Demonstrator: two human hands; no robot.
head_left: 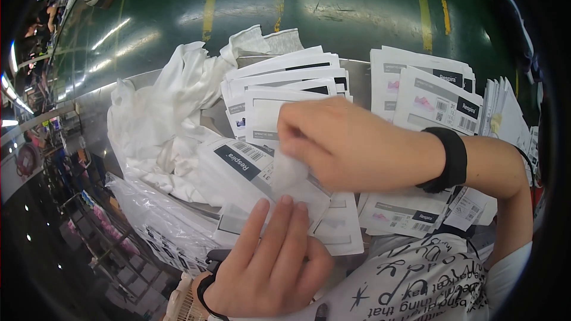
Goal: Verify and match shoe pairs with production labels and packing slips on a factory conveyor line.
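Observation:
My left hand (270,261) lies with its fingers stretched out on the near edge of a flat white packet (238,166) with a black-and-grey printed label. Above that packet, my right hand (351,142) is closed, thumb against the curled fingers. From its pinch hangs a thin, translucent white sheet (289,173) that covers part of the packet. Whether the sheet is joined to the packet, I cannot tell. More packets lie partly hidden under both hands. Just beyond my right hand is a fanned stack of similar white packets (285,74).
A heap of crumpled white material (169,119) lies to the left. Nearer, a clear plastic bag (160,220) holds several packets. Stacks of white packets with pink shoe pictures (422,104) stand at the right. Beyond the metal tabletop's edge is a green floor (351,9) with yellow lines.

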